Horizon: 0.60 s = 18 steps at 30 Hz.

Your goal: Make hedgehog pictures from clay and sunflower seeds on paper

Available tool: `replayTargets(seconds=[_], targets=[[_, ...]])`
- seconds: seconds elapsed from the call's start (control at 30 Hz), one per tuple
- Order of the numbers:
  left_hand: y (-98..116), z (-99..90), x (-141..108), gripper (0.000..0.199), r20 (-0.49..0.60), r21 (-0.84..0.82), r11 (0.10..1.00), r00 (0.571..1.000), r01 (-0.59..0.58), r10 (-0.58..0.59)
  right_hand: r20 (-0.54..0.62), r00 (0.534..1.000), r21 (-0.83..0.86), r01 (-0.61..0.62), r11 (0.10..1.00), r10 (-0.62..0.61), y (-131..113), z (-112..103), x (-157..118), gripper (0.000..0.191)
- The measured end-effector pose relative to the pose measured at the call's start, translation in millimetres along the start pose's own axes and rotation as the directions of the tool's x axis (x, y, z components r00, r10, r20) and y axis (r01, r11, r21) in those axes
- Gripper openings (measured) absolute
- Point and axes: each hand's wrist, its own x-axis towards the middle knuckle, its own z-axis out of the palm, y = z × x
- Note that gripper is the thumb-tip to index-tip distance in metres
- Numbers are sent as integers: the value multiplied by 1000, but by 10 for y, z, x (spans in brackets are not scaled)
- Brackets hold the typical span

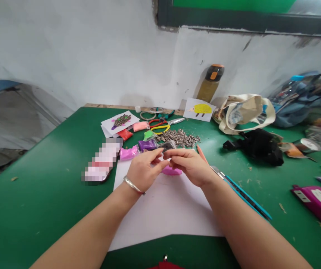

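Observation:
My left hand (146, 169) and my right hand (190, 167) meet above a white paper sheet (163, 213), their fingertips pinched together on something small that they mostly hide. A lump of pink modelling clay (171, 171) lies on the sheet just below my hands. Beyond my fingertips are a purple clay packet (147, 145), a pink clay packet (128, 152) and a heap of sunflower seeds (177, 137). A silver bangle (132, 185) circles my left wrist.
The green table (37, 194) holds yellow-handled scissors (160, 128), a blue-edged ruler (246, 196), a pixelated object (101, 160), a hedgehog drawing (199, 110), a black bag (257, 146) and a canvas tote (244, 114). A white wall stands behind, and the table's left edge drops away.

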Motion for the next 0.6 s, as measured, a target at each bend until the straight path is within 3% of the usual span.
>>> replayTargets(seconds=[0.2,0.37,0.5,0.6], targets=[[-27,9,-16,19,0,105,993,998,-61,61,102,995,-39,0,999,4,-17,95,-50,42],[-9,-15,-8,22,10,81,996,999,-32,31,89,995,-188,49,981,-33,-51,88,-54,45],[36,-51,30,20,93,-97,983,985,153,-144,53,993,-260,115,959,-104,-30,81,-43,40],[58,-82,72,17,216,-336,856,916,394,-337,-17,988,-241,143,960,-151,-6,66,-37,31]])
